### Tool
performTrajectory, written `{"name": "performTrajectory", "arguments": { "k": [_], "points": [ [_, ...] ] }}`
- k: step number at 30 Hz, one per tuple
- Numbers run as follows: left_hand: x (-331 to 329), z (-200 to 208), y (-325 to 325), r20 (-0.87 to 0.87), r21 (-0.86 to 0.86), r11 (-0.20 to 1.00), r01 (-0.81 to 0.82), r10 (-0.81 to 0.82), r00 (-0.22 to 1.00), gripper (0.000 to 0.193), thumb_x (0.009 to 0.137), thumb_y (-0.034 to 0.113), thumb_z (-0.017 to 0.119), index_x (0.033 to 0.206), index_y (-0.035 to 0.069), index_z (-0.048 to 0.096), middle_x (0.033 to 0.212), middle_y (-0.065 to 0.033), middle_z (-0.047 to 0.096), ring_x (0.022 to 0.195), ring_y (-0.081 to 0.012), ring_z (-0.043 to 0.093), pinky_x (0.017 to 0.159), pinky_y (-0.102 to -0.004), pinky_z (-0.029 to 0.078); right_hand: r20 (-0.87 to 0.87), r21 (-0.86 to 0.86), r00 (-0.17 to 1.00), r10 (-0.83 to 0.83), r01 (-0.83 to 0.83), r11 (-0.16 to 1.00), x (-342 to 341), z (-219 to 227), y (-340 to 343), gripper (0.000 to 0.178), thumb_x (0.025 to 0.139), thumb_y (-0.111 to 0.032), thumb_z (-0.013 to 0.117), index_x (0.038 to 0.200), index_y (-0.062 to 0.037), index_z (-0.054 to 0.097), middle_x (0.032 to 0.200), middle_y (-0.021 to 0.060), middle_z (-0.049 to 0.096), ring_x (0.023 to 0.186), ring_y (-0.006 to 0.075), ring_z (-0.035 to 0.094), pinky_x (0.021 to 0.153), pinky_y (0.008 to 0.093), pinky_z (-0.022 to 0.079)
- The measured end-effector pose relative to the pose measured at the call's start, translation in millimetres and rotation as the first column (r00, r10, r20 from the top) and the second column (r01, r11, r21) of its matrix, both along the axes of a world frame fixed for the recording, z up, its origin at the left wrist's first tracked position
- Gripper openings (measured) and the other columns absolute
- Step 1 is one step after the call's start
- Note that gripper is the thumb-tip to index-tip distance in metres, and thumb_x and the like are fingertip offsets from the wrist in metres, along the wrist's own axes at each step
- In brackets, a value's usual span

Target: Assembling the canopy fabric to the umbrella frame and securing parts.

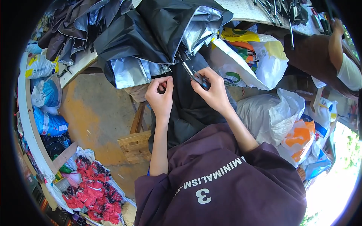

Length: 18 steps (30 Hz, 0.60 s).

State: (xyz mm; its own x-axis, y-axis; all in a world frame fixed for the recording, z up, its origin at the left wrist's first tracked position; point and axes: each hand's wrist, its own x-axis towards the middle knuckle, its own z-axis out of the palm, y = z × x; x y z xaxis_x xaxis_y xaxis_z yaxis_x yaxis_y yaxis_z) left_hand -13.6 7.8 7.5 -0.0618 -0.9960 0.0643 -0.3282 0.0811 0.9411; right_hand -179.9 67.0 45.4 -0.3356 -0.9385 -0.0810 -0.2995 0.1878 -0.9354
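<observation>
A black umbrella (139, 37) with a silver lining lies half folded across the table edge and my lap, its metal ribs showing near the middle. Just below its silver edge, my left hand (160, 97) is closed in a pinch; a small reddish bit shows between the fingers, too small to name. My right hand (213, 90) grips a metal hand tool (199, 78) with dark blue handles, whose front end lies against the umbrella's ribs. Fingers partly cover the tool, so its exact kind is unclear.
More dark umbrellas (66, 26) lie on the table at the left. A white and yellow bag (264, 45) of colourful items stands right of my hands, above a white plastic sack (271, 109). Red cloth bundles (94, 188) fill a sack at lower left. Another person's arm (335, 45) shows at upper right.
</observation>
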Motion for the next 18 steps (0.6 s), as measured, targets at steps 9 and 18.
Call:
{"name": "performTrajectory", "arguments": {
  "k": [9, 18],
  "points": [
    [-6.5, -7.9, -3.8, 0.110, 0.064, 0.997, -0.034, 0.027, 0.994, 0.015, 0.086, 0.011, 0.077, 0.095, -0.001, 0.077, 0.070, 0.0007, 0.059, 0.063, -0.0072, 0.044, 0.060, -0.0202, 0.036, -0.092, -0.041, 0.995, -0.038, 0.034, 0.999, 4.0, -9.2, 1.6, 0.017, 0.082, -0.010, 0.069, 0.092, 0.0020, 0.062, 0.087, 0.0072, 0.061, 0.072, 0.0192, 0.053, 0.070, 0.0273, 0.043],
    [-10.2, -12.8, -7.0, 0.111, 0.109, 0.994, -0.018, 0.006, 0.994, 0.016, 0.085, 0.012, 0.076, 0.092, -0.003, 0.077, 0.069, 0.0008, 0.058, 0.063, -0.0079, 0.043, 0.060, -0.0201, 0.035, -0.109, -0.042, 0.993, -0.048, 0.044, 0.998, 8.6, -11.0, 2.3, 0.018, 0.082, -0.010, 0.068, 0.093, 0.0016, 0.062, 0.089, 0.0081, 0.060, 0.074, 0.0213, 0.053, 0.071, 0.0284, 0.044]
  ]
}}
